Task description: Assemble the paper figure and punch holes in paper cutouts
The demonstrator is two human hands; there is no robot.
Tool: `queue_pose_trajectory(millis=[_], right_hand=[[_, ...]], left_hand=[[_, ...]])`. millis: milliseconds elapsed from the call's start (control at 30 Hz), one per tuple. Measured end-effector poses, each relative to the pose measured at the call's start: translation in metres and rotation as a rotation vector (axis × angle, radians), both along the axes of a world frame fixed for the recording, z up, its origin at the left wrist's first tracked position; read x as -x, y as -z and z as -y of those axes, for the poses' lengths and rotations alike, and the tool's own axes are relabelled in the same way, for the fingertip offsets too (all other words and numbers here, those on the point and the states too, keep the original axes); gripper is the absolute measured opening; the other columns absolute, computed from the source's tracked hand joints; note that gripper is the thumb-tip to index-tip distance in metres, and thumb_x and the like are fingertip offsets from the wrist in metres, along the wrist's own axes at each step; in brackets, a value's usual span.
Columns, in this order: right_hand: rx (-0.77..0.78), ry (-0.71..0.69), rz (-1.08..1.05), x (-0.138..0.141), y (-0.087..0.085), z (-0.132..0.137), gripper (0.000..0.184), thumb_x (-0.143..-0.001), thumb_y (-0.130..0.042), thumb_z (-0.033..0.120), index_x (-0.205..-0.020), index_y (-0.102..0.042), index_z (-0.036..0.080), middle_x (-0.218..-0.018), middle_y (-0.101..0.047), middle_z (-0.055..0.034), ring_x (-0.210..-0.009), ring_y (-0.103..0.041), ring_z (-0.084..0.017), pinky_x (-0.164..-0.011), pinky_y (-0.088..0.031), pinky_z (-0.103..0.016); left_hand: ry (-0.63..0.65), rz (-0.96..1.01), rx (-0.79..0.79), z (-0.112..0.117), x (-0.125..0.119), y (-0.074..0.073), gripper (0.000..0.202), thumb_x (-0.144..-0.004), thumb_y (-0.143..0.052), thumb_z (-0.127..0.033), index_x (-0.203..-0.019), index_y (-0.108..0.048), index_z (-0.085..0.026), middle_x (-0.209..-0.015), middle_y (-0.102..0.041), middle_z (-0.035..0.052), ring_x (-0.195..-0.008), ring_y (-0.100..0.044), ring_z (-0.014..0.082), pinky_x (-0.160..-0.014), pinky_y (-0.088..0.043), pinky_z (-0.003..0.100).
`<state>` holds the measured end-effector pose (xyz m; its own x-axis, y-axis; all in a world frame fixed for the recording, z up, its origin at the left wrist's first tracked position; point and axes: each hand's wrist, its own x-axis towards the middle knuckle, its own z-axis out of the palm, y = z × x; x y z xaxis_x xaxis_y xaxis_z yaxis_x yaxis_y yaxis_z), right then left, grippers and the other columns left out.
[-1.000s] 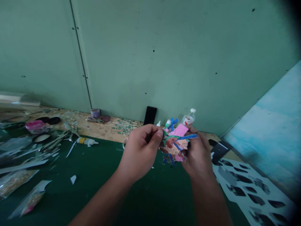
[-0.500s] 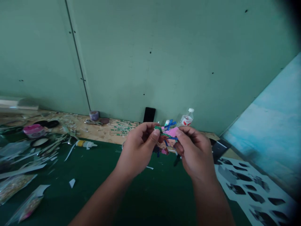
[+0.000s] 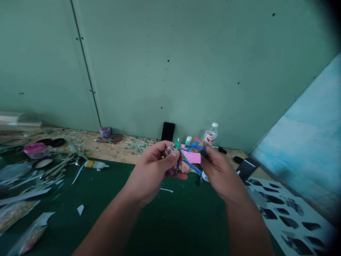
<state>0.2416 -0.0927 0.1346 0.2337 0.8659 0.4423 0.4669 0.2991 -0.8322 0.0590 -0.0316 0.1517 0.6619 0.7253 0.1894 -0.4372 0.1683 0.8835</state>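
Note:
A small, colourful craft piece (image 3: pixel 183 165) is pinched in my left hand (image 3: pixel 153 170), the thumb across its front and fingers behind. A flat pink tab (image 3: pixel 193 157), blue strips (image 3: pixel 194 168) and a green bit (image 3: pixel 177 144) stick out from it. Its exact kind is unclear. My right hand (image 3: pixel 220 170) is close by its right edge, with fingertips beside the blue strips. The thumb and forefinger there look apart and slightly blurred; whether they touch the piece is hard to see.
A dark green mat (image 3: pixel 112 199) covers the near table. At left lie scissors-like tools, paper strips, a glue bottle (image 3: pixel 96 165) and bead bags (image 3: pixel 34 234). Behind stand a black phone (image 3: pixel 168 131) and a plastic bottle (image 3: pixel 210 135). Dark cut shapes lie on a white sheet (image 3: pixel 279 234).
My right fingers have come off the pink tab and shifted to the right edge. More of the craft piece now shows in my left hand, which has it turned more toward me.

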Motion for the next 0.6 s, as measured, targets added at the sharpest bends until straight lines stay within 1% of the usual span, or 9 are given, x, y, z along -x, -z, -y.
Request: queue_pose_trajectory(millis=[67,100,167,233,300,367,433,500,600], right_hand=[[0.021,-0.042,0.008,0.001,-0.005,0.003,0.042,-0.088,-0.063,0.032,-0.131,-0.059,0.028,-0.123,-0.067,-0.006,-0.111,-0.063,-0.024,-0.094,-0.052,-0.042],[0.005,-0.05,0.007,0.002,-0.007,0.004,0.039,-0.087,-0.065,0.029,-0.126,-0.063,0.029,-0.121,-0.068,-0.0051,-0.11,-0.064,-0.023,-0.093,-0.053,-0.041],[-0.07,-0.032,0.084,0.003,-0.012,0.007,0.03,-0.087,-0.065,0.026,-0.116,-0.069,0.03,-0.112,-0.072,-0.0034,-0.1,-0.068,-0.021,-0.085,-0.056,-0.037],[-0.154,-0.014,0.206,0.003,-0.014,0.009,0.026,-0.09,-0.061,0.023,-0.113,-0.071,0.033,-0.106,-0.073,-0.0017,-0.092,-0.069,-0.018,-0.077,-0.056,-0.032],[-0.221,-0.033,0.304,0.002,-0.014,0.009,0.031,-0.094,-0.055,0.018,-0.115,-0.069,0.035,-0.109,-0.073,-0.0003,-0.095,-0.069,-0.015,-0.077,-0.055,-0.029],[-0.282,-0.07,0.347,0.001,-0.012,0.009,0.036,-0.094,-0.052,0.014,-0.118,-0.068,0.036,-0.114,-0.072,0.0011,-0.1,-0.067,-0.014,-0.084,-0.054,-0.029],[-0.336,-0.122,0.344,0.002,-0.01,0.007,0.04,-0.093,-0.053,0.01,-0.118,-0.067,0.037,-0.115,-0.071,0.0026,-0.104,-0.066,-0.014,-0.088,-0.052,-0.03],[-0.379,-0.165,0.306,0.003,-0.008,0.006,0.044,-0.091,-0.053,0.007,-0.12,-0.065,0.038,-0.116,-0.071,0.0035,-0.107,-0.066,-0.014,-0.089,-0.052,-0.029],[-0.409,-0.171,0.242,0.006,-0.007,0.006,0.047,-0.089,-0.056,0.005,-0.121,-0.065,0.038,-0.117,-0.07,0.0035,-0.105,-0.066,-0.014,-0.088,-0.053,-0.03]], left_hand=[[0.009,-0.019,-0.041,0.001,0.0,-0.001,0.014,-0.086,-0.065,-0.026,-0.083,-0.059,-0.014,-0.069,-0.063,0.0012,-0.055,-0.06,0.0098,-0.055,-0.052,0.022],[0.014,-0.018,-0.067,0.001,0.001,-0.002,0.014,-0.087,-0.064,-0.026,-0.082,-0.06,-0.014,-0.068,-0.064,0.0017,-0.054,-0.06,0.0095,-0.053,-0.05,0.021],[0.027,-0.009,-0.11,0.002,0.001,-0.002,0.016,-0.088,-0.062,-0.026,-0.08,-0.06,-0.013,-0.068,-0.065,0.0028,-0.055,-0.061,0.0097,-0.054,-0.05,0.02],[0.044,-0.012,-0.131,0.002,0.001,-0.002,0.019,-0.089,-0.061,-0.027,-0.077,-0.059,-0.013,-0.069,-0.066,0.0034,-0.055,-0.062,0.0098,-0.054,-0.049,0.02],[0.053,-0.023,-0.137,0.002,0.001,-0.001,0.021,-0.089,-0.061,-0.028,-0.075,-0.059,-0.012,-0.068,-0.065,0.0031,-0.054,-0.061,0.0093,-0.053,-0.048,0.02],[0.064,-0.025,-0.135,0.002,0.0,0.0,0.021,-0.089,-0.061,-0.028,-0.076,-0.06,-0.012,-0.067,-0.064,0.0021,-0.054,-0.061,0.0087,-0.052,-0.047,0.019],[0.074,-0.014,-0.123,0.002,0.0,0.001,0.02,-0.089,-0.061,-0.027,-0.076,-0.06,-0.012,-0.066,-0.062,0.0008,-0.053,-0.06,0.0081,-0.051,-0.047,0.019],[0.087,-0.001,-0.115,0.002,0.0,0.002,0.02,-0.089,-0.061,-0.026,-0.076,-0.06,-0.013,-0.064,-0.061,-0.0005,-0.051,-0.06,0.0073,-0.049,-0.046,0.018],[0.109,0.015,-0.104,0.003,0.0,0.002,0.02,-0.09,-0.062,-0.027,-0.076,-0.061,-0.012,-0.064,-0.061,-0.001,-0.05,-0.06,0.007,-0.048,-0.045,0.017]])
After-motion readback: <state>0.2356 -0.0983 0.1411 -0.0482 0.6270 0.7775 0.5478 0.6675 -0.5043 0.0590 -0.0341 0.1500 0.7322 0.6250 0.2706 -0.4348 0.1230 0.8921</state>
